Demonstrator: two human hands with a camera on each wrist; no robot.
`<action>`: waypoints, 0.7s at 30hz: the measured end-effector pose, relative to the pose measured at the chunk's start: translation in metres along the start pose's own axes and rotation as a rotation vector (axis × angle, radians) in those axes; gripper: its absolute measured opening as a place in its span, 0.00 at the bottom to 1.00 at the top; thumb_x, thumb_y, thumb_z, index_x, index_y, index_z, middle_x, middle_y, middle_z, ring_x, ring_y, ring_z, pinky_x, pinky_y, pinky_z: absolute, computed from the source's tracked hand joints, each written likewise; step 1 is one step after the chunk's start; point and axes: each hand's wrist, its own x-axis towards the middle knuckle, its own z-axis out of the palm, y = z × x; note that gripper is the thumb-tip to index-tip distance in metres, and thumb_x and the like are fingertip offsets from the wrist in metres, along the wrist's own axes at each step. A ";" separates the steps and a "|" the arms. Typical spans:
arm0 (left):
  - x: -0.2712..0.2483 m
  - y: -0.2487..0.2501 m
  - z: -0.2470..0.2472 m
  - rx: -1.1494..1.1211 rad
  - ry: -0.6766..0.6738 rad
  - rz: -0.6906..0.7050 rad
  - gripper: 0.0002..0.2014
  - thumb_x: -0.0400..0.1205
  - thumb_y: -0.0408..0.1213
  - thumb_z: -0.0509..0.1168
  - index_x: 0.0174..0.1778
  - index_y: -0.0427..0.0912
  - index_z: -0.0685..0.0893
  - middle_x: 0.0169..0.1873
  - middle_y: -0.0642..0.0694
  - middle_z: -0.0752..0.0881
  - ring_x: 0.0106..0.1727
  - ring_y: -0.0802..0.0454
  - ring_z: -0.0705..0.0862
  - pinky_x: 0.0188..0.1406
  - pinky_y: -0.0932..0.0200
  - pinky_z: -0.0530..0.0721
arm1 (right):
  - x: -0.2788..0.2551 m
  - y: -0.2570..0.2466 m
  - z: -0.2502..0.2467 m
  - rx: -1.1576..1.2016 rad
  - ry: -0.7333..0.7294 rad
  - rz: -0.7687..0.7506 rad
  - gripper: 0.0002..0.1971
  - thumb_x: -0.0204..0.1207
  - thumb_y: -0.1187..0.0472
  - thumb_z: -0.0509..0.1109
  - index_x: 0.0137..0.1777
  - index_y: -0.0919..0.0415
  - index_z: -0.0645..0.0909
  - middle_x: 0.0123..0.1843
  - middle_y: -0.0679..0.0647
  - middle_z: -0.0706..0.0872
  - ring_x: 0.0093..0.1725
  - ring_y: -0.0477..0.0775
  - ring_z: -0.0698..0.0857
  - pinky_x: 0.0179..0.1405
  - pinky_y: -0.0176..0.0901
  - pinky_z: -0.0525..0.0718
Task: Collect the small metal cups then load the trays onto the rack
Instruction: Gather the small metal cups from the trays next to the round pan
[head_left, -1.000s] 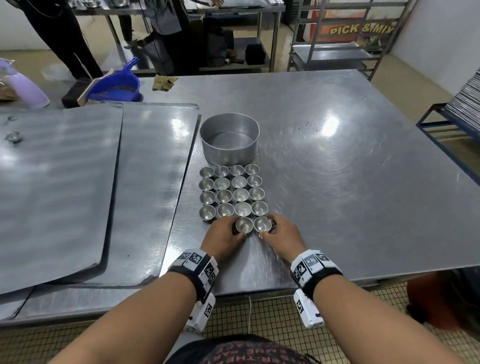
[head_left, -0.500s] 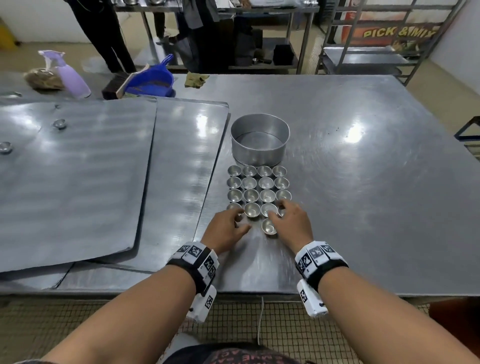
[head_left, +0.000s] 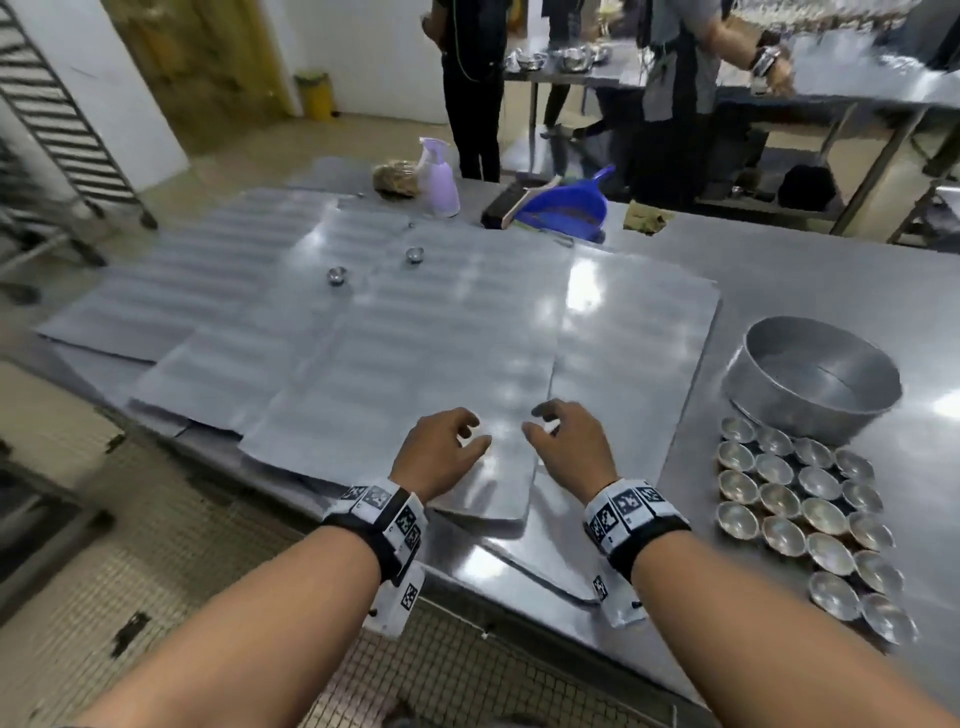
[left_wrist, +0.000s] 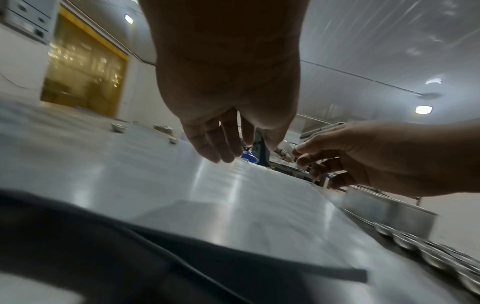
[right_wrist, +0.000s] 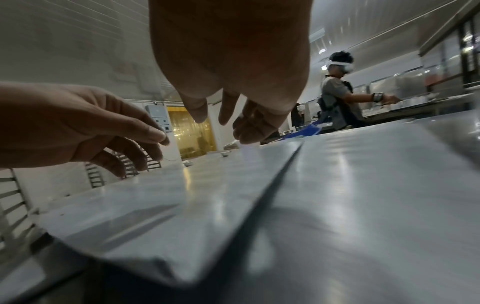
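Several small metal cups (head_left: 802, 499) stand in a tight grid on the steel table at the right, in front of a round pan (head_left: 821, 382). Two more cups (head_left: 336, 274) (head_left: 414, 254) sit loose on the far part of the overlapping flat trays (head_left: 363, 353). My left hand (head_left: 457, 436) and right hand (head_left: 550, 426) hover side by side just above the near end of the top tray, fingers loosely curled and empty. The wrist views show the left hand (left_wrist: 223, 144) and the right hand (right_wrist: 233, 123) above the tray surface, touching nothing.
A tall tray rack (head_left: 57, 114) stands at the far left on the floor. A lilac spray bottle (head_left: 439, 179), a blue dustpan (head_left: 566, 205) and a cloth lie at the table's far edge. People (head_left: 472, 78) stand behind the table.
Both hands have left the cup grid and swung left over the trays, empty. My view has turned left, so the cups and pan now sit at the right.
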 end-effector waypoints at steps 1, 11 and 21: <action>0.004 -0.018 -0.018 -0.001 0.017 -0.027 0.18 0.80 0.55 0.69 0.60 0.48 0.86 0.51 0.52 0.89 0.47 0.55 0.85 0.52 0.56 0.84 | 0.010 -0.018 0.017 0.012 -0.017 -0.010 0.15 0.78 0.47 0.70 0.61 0.51 0.84 0.60 0.49 0.84 0.50 0.49 0.85 0.57 0.47 0.83; 0.064 -0.164 -0.176 0.055 0.086 -0.127 0.18 0.80 0.51 0.70 0.61 0.44 0.86 0.52 0.48 0.88 0.51 0.50 0.86 0.56 0.52 0.84 | 0.123 -0.156 0.130 -0.045 -0.101 -0.096 0.17 0.78 0.45 0.69 0.63 0.51 0.84 0.63 0.51 0.83 0.55 0.51 0.85 0.57 0.47 0.83; 0.181 -0.222 -0.230 0.136 0.056 -0.135 0.19 0.80 0.51 0.71 0.63 0.45 0.86 0.60 0.47 0.85 0.56 0.49 0.84 0.58 0.55 0.81 | 0.270 -0.174 0.138 -0.178 -0.058 -0.076 0.19 0.77 0.44 0.71 0.63 0.53 0.84 0.64 0.55 0.83 0.59 0.57 0.85 0.60 0.51 0.83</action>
